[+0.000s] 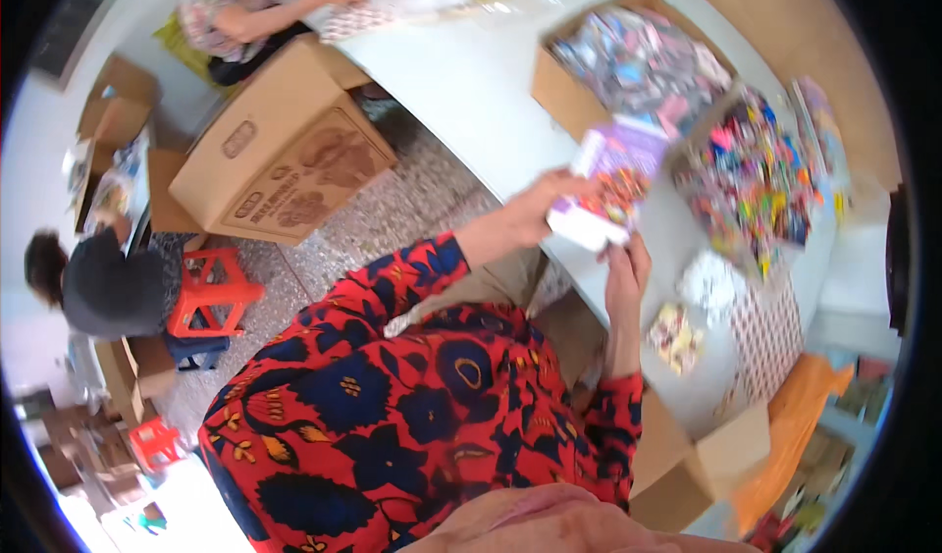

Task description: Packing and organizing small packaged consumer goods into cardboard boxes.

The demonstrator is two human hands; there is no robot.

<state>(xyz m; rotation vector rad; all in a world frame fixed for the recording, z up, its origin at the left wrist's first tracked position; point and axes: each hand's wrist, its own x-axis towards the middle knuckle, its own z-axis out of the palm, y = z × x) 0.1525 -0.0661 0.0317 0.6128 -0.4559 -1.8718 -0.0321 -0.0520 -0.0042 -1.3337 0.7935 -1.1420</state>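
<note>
Both of my hands hold a flat purple and white packet (606, 184) with small colourful items showing through its front. My left hand (535, 210) grips its left edge, fingers curled over the top. My right hand (626, 276) pinches its lower right corner from below. The packet hangs over the near edge of a white table (471, 82). Just beyond it stand two open cardboard boxes, one with several pink and blue packets (638, 57), the other heaped with small bright items (756, 180). My sleeves are red with dark blue flowers.
A large closed cardboard box (285, 160) sits on the speckled floor at left, with an orange stool (211, 293) beside a seated person in grey (108, 283). Another person (245, 8) works at the table's far end. Small packets (675, 335) and an open carton (706, 460) lie at right.
</note>
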